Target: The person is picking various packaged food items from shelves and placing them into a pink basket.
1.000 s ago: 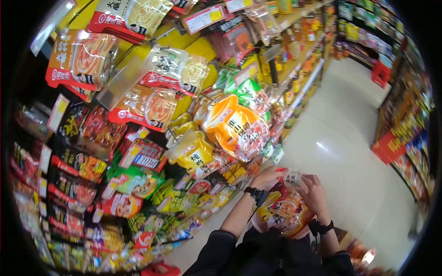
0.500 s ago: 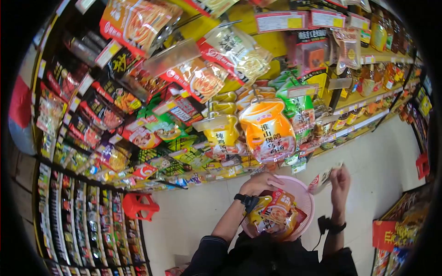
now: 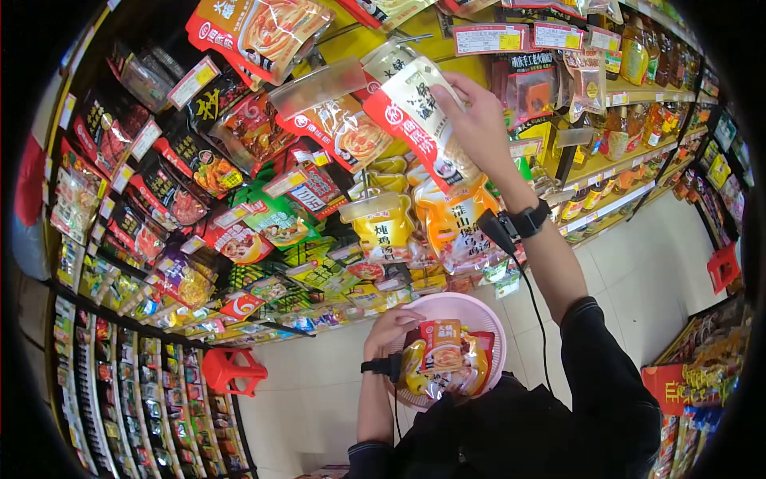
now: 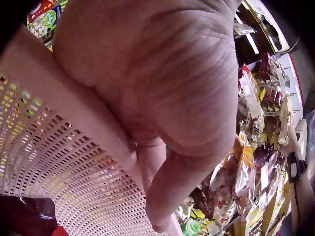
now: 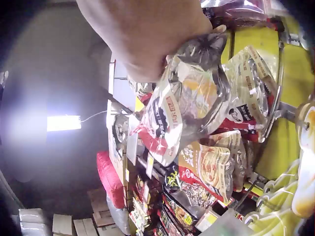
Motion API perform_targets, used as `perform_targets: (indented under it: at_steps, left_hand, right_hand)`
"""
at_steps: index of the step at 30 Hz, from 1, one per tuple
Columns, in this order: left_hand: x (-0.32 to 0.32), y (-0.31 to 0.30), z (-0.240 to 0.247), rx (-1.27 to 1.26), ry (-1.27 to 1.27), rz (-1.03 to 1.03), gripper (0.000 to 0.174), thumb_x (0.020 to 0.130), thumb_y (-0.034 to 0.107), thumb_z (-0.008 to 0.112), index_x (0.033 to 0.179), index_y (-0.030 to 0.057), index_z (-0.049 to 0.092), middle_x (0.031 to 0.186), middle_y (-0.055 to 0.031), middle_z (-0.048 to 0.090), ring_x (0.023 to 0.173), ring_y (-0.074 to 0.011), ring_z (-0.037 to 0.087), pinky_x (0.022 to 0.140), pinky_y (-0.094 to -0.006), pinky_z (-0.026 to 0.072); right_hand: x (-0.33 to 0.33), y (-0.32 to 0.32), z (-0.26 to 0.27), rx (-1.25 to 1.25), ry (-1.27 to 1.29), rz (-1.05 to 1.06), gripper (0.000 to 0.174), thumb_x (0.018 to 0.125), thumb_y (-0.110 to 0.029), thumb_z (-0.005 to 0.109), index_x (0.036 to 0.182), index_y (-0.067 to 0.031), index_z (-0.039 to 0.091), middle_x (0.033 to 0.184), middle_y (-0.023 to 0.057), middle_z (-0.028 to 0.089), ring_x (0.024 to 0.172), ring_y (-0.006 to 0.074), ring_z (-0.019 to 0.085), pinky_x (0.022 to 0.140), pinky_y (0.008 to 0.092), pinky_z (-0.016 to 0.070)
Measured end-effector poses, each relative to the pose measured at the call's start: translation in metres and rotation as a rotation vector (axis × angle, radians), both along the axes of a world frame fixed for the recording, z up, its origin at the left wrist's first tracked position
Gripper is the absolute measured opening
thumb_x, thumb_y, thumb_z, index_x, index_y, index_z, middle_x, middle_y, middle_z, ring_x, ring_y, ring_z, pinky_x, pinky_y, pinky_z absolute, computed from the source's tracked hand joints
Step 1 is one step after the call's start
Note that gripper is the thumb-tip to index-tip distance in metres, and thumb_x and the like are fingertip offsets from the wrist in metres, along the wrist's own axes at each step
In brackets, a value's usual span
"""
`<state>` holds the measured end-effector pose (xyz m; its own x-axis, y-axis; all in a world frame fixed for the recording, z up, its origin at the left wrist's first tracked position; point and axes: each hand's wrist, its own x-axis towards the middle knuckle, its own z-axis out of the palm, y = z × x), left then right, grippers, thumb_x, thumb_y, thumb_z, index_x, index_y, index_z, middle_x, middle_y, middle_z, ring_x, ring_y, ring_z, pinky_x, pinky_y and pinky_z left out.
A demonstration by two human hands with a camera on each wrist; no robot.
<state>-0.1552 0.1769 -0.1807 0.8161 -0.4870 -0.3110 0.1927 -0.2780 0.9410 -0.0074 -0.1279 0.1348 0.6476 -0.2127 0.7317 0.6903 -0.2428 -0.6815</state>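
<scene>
My right hand (image 3: 479,128) is raised to the shelf and pinches the upper end of a white-and-red sauce packet (image 3: 411,120). In the right wrist view the packet (image 5: 170,120) hangs tilted below the hand (image 5: 147,39), close in front of similar packets (image 5: 243,98) on a hook. Low down, my left hand (image 3: 389,329) grips the rim of a pink plastic basket (image 3: 488,319). Its fingers bend over the rim in the left wrist view, beside the perforated wall (image 4: 74,157). Inside lie an orange-and-red packet (image 3: 443,347) and other shiny packets.
Orange sauce packets (image 3: 339,128) and yellow soup packets (image 3: 379,231) hang on hooks, with clear price holders (image 3: 315,88) jutting out. Bottles (image 3: 618,132) line the shelves at right. Red stools (image 3: 234,371) stand on the tiled floor at both sides.
The right hand first held the white packet over the basket, then moved it out to the right and up to the hanging packets. The left hand stays at the basket. The view has turned.
</scene>
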Motion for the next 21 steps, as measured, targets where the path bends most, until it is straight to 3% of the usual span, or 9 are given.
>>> perform_targets:
  at_steps: [2,6,8,12,15,16,19,21]
  left_hand:
    - [0.000,0.017,-0.008,0.050,-0.071,0.002,0.016,0.094,0.007,0.070,0.109,0.0028,0.075,0.113,-0.0058,0.073,0.108,-0.0145,0.065,0.101,-0.0312,0.0491]
    - [-0.005,0.028,-0.004,0.020,-0.052,0.070,0.014,0.090,0.000,0.070,0.103,-0.0002,0.075,0.110,-0.0068,0.071,0.104,-0.0164,0.066,0.096,-0.0304,0.0522]
    - [-0.003,0.033,-0.005,0.068,-0.059,0.011,0.017,0.093,0.003,0.070,0.108,0.0021,0.075,0.112,-0.0057,0.074,0.108,-0.0141,0.065,0.101,-0.0309,0.0504]
    - [-0.002,0.036,-0.011,0.027,-0.025,0.034,0.017,0.092,0.000,0.068,0.107,0.0018,0.075,0.109,-0.0048,0.074,0.106,-0.0143,0.066,0.099,-0.0309,0.0517]
    - [-0.001,0.037,-0.019,0.048,-0.140,0.023,0.016,0.087,0.000,0.068,0.100,0.0033,0.076,0.100,-0.0049,0.074,0.097,-0.0148,0.067,0.089,-0.0293,0.0534]
    - [-0.001,0.036,-0.006,0.141,-0.098,0.024,0.015,0.090,-0.001,0.068,0.103,0.0035,0.076,0.107,-0.0043,0.074,0.104,-0.0136,0.067,0.098,-0.0291,0.0518]
    - [0.002,0.040,-0.015,0.148,-0.125,0.015,0.015,0.089,0.000,0.069,0.102,0.0036,0.076,0.105,-0.0037,0.074,0.103,-0.0135,0.067,0.097,-0.0289,0.0521]
    - [-0.002,0.040,-0.017,0.097,-0.103,0.054,0.015,0.089,0.000,0.070,0.101,0.0038,0.077,0.105,-0.0043,0.074,0.103,-0.0149,0.067,0.096,-0.0292,0.0523]
  right_hand:
    - [0.004,0.004,0.004,0.017,0.050,-0.020,0.037,0.099,-0.024,0.067,0.126,0.0010,0.065,0.104,0.0085,0.075,0.093,0.0070,0.065,0.083,0.0246,0.0506]
    - [0.011,0.007,-0.001,0.088,-0.084,0.029,0.039,0.099,-0.023,0.068,0.132,-0.0018,0.062,0.102,0.0105,0.075,0.088,0.0070,0.065,0.079,0.0253,0.0516]
    - [-0.002,0.010,0.008,0.166,-0.077,0.030,0.032,0.098,-0.023,0.067,0.127,-0.0095,0.064,0.089,0.0137,0.076,0.074,0.0158,0.071,0.066,0.0316,0.0528]
    - [0.000,0.020,0.018,0.100,-0.187,-0.127,0.024,0.097,-0.022,0.067,0.119,-0.0129,0.063,0.080,0.0114,0.075,0.066,0.0116,0.067,0.058,0.0316,0.0492]
    - [0.011,0.019,0.019,0.018,-0.185,-0.156,0.024,0.097,-0.022,0.068,0.119,-0.0138,0.064,0.077,0.0121,0.073,0.065,0.0127,0.067,0.058,0.0319,0.0491]
    - [0.012,0.020,0.021,-0.005,-0.198,-0.187,0.023,0.096,-0.021,0.069,0.117,-0.0128,0.066,0.077,0.0133,0.072,0.064,0.0154,0.068,0.059,0.0328,0.0500]
    - [0.016,0.026,0.028,-0.089,-0.403,-0.282,0.022,0.096,-0.021,0.070,0.116,-0.0124,0.068,0.079,0.0141,0.072,0.066,0.0165,0.068,0.063,0.0322,0.0515]
    - [0.010,0.026,0.030,-0.131,-0.318,-0.303,0.022,0.096,-0.022,0.070,0.116,-0.0125,0.069,0.083,0.0145,0.073,0.071,0.0183,0.071,0.067,0.0323,0.0532]
